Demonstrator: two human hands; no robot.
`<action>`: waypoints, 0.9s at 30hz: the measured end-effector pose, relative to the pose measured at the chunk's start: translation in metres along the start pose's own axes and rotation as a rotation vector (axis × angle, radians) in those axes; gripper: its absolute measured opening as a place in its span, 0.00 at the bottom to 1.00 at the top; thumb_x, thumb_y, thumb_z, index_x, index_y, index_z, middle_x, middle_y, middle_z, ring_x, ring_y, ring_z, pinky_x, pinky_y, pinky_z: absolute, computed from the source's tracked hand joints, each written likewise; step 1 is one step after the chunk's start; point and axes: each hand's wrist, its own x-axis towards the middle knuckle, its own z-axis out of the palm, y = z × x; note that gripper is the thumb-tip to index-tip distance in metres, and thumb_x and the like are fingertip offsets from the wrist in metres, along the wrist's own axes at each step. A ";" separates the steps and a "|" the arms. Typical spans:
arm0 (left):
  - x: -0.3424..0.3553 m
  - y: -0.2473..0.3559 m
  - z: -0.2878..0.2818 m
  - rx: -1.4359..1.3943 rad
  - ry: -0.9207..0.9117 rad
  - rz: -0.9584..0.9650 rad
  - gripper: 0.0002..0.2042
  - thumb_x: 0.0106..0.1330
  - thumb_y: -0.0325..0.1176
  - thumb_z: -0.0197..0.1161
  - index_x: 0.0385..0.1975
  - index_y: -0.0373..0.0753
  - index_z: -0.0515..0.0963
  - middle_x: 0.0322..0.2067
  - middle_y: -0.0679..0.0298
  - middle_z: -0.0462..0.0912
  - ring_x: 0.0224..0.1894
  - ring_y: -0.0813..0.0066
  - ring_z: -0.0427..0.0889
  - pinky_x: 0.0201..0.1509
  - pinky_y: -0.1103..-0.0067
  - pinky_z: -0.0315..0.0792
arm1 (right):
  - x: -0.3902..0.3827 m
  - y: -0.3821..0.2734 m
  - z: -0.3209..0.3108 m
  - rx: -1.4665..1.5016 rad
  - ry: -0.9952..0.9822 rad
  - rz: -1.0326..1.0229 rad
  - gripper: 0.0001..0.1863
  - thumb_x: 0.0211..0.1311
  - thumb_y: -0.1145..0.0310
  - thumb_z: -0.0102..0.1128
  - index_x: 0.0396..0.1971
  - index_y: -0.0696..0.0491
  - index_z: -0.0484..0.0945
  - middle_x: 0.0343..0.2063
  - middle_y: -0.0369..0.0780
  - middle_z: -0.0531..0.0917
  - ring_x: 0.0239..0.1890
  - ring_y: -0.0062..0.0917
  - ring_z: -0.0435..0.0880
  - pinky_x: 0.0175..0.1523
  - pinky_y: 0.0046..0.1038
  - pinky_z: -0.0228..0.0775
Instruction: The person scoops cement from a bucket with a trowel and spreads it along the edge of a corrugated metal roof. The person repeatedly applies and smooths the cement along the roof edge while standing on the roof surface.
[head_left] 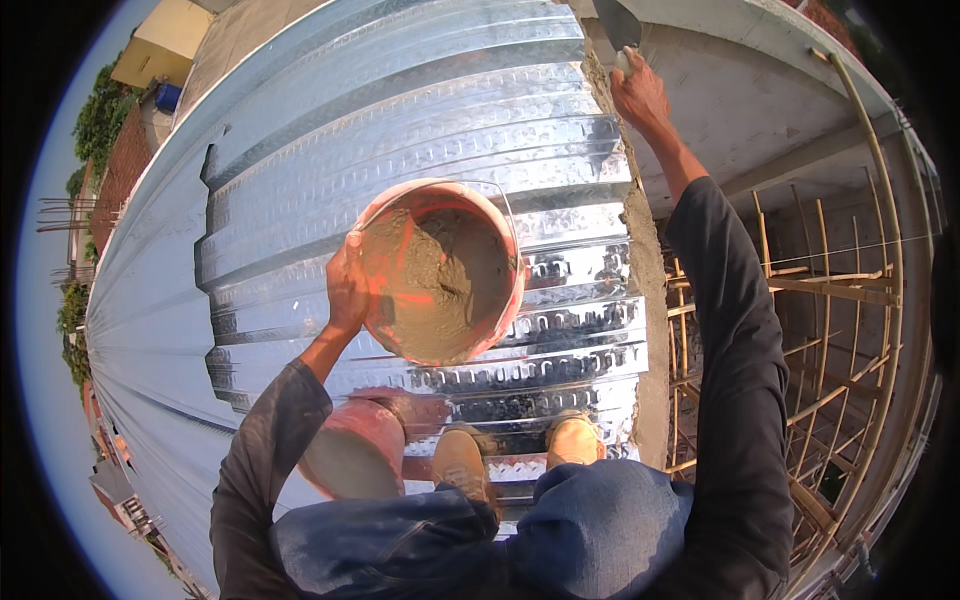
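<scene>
A red bucket with wet grey mortar inside is tilted so its mouth faces me. My left hand is closed on the left side of its rim. The thin wire handle stands off at the bucket's upper right. At the far edge of the metal sheeting, my right hand is wrapped round the handle of a trowel. Its blade points away from me, beside the mortar strip along the edge.
Ribbed metal decking lies under my boots. A second red bucket, holding grey material, stands near my left leg. To the right is a drop past the wall edge, with bamboo scaffolding below. Rooftops and trees lie far left.
</scene>
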 end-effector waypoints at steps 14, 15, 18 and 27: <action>0.000 -0.005 -0.001 0.055 0.006 -0.033 0.35 0.88 0.58 0.39 0.61 0.27 0.81 0.50 0.56 0.88 0.51 0.71 0.82 0.57 0.72 0.77 | -0.076 0.040 -0.028 0.132 -0.153 0.139 0.25 0.71 0.57 0.54 0.59 0.58 0.83 0.41 0.58 0.89 0.45 0.55 0.89 0.53 0.49 0.80; -0.001 -0.005 -0.001 0.070 0.004 -0.029 0.35 0.88 0.58 0.39 0.61 0.28 0.81 0.50 0.56 0.88 0.51 0.71 0.83 0.57 0.72 0.77 | -0.074 0.042 -0.028 0.187 -0.174 0.159 0.24 0.72 0.57 0.54 0.58 0.58 0.83 0.37 0.55 0.89 0.40 0.50 0.89 0.48 0.47 0.81; -0.001 -0.005 -0.002 0.088 -0.005 -0.066 0.35 0.88 0.58 0.40 0.62 0.28 0.80 0.50 0.57 0.88 0.52 0.71 0.83 0.58 0.72 0.77 | -0.065 0.050 -0.036 0.445 -0.333 0.282 0.22 0.77 0.56 0.55 0.53 0.58 0.86 0.25 0.46 0.86 0.24 0.33 0.87 0.32 0.38 0.79; -0.003 -0.009 -0.001 -0.025 0.008 -0.141 0.35 0.87 0.59 0.42 0.66 0.30 0.78 0.55 0.56 0.87 0.55 0.70 0.83 0.61 0.72 0.77 | -0.089 0.103 -0.099 0.326 -0.730 0.275 0.31 0.82 0.45 0.55 0.53 0.63 0.87 0.20 0.38 0.80 0.18 0.22 0.78 0.21 0.32 0.70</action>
